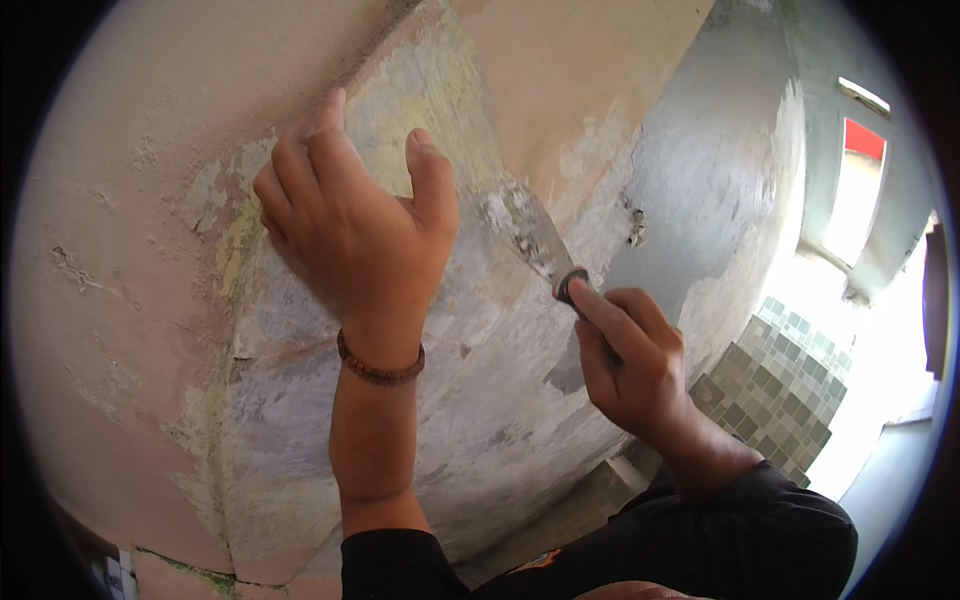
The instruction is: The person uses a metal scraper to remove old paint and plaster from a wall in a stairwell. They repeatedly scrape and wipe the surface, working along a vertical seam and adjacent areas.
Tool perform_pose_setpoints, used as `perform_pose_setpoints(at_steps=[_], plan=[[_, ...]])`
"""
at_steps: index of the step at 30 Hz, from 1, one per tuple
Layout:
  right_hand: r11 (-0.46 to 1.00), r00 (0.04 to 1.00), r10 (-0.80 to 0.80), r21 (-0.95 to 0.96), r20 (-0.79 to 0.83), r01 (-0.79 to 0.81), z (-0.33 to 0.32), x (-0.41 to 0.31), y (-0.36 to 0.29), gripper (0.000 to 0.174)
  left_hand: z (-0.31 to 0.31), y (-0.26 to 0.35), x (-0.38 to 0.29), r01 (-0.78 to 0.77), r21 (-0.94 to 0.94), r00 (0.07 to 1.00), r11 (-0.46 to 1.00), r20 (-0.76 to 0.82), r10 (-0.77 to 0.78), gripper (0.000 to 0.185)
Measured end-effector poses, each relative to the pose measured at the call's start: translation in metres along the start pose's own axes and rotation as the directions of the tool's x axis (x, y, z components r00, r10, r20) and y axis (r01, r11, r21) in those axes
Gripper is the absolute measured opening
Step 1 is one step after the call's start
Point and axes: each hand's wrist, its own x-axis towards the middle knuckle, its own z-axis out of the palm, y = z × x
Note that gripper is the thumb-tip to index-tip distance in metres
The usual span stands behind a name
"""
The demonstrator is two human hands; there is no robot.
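Observation:
My right hand grips the dark handle of a paint scraper, its forefinger stretched along the handle's top. The scraper's wide metal blade, smeared with pale residue, lies against or very near the wall where scraped and painted areas meet. Fingers apart and holding nothing, my left hand is raised by the wall's vertical corner, its fingertips at or close to the surface. A brown bead bracelet circles the left wrist. Around both hands the wall shows yellowish, grey and lilac patches under peach paint.
Rough peach wall with flaking spots rises at the left. A hole breaks the grey section at the right. Green-grey floor tiles lead toward a bright opening, with a narrow window above them.

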Motion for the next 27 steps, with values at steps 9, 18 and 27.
perform_pose_setpoints(at_steps=[9,18,27], plan=[[0.995,0.994,0.076,0.051,0.084,-0.080,-0.012,0.005,-0.013,0.040,-0.002,0.001,-0.003,0.031,-0.013,0.999,0.999,0.027,-0.030,0.056],[0.997,0.999,0.044,0.055,0.030,-0.046,-0.008,0.006,-0.003,0.042,-0.002,0.000,-0.001,0.005,-0.025,1.000,1.000,0.009,-0.005,0.055],[0.998,0.999,0.027,0.062,0.026,-0.029,-0.008,0.022,-0.005,0.038,-0.007,0.006,-0.001,0.068,-0.072,0.997,0.995,0.042,-0.065,0.048]])
